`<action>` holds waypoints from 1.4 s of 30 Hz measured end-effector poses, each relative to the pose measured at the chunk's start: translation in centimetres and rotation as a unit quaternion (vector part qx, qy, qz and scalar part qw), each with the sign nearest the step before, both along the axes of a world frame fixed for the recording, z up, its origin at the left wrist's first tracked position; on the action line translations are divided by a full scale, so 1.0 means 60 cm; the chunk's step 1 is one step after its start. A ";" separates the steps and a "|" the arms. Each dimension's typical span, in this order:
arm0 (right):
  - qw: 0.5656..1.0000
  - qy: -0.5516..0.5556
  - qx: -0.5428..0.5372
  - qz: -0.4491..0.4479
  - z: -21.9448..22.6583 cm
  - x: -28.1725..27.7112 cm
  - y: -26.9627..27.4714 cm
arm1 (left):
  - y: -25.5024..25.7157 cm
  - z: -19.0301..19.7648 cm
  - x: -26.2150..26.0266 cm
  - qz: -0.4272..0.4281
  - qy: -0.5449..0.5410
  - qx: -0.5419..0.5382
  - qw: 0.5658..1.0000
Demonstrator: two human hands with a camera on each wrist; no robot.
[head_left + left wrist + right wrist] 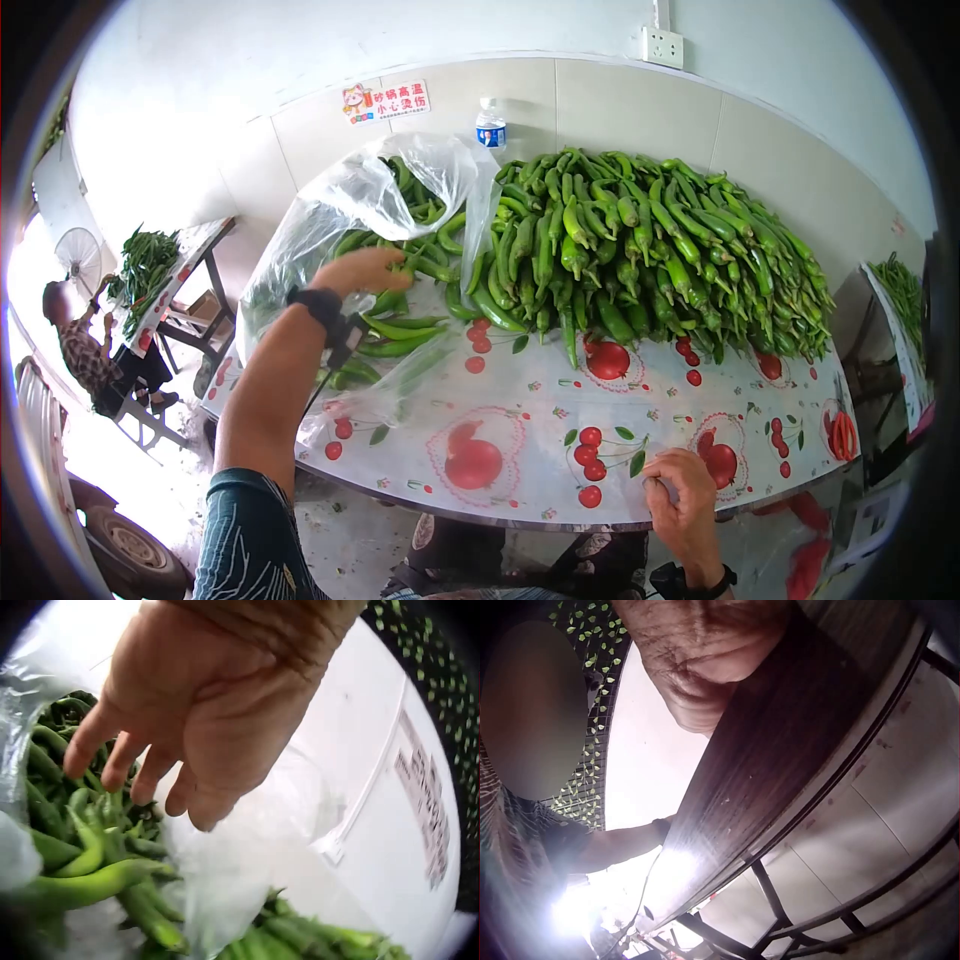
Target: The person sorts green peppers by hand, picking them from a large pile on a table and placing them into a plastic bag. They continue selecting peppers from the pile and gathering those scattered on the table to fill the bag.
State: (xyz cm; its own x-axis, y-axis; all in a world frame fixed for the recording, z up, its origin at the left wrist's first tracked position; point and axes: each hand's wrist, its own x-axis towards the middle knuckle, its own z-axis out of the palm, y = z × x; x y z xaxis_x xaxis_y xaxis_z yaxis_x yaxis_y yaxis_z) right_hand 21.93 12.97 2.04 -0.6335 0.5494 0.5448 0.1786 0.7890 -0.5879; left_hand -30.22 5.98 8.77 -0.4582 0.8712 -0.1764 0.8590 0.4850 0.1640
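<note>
Green peppers (395,347) spill from a clear plastic bag (300,225) on the left part of the table. Over them at the bag's mouth is the left hand (362,272); in the left wrist view this hand (187,705) has its fingers spread and slightly bent above the peppers (97,877), with nothing visible in its grasp. A large heap of green peppers (640,240) lies to the right of the bag. The right hand (685,500) rests on the table's near edge, fingers loosely curled and holding nothing visible; the right wrist view shows part of this hand (712,652).
A water bottle (491,125) stands behind the heap by the wall. Red peppers (843,436) lie at the table's right end. Far left, a seated person (85,350) handles greens (145,265) at another table. More green produce (897,295) is on a surface at right.
</note>
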 end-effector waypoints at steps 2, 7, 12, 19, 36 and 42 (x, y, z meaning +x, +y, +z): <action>1.000 0.005 -0.002 -0.001 0.000 0.001 0.002 | -0.002 -0.027 0.005 0.009 0.045 0.001 0.999; 1.000 0.027 -0.004 -0.005 -0.007 0.001 0.003 | -0.018 -0.030 0.006 0.045 0.005 0.050 0.998; 0.999 0.028 -0.006 -0.018 -0.010 0.000 0.001 | -0.010 -0.032 0.018 0.054 0.034 0.032 0.997; 0.999 0.038 0.003 -0.013 -0.006 -0.003 -0.002 | -0.016 0.009 0.113 -0.055 0.047 0.047 0.996; 0.999 0.036 -0.016 -0.015 -0.010 0.003 -0.001 | -0.019 0.033 0.160 -0.109 -0.018 0.141 0.984; 0.999 0.040 -0.020 -0.004 -0.012 0.006 0.003 | 0.015 -0.034 0.100 -0.113 -0.021 0.028 0.993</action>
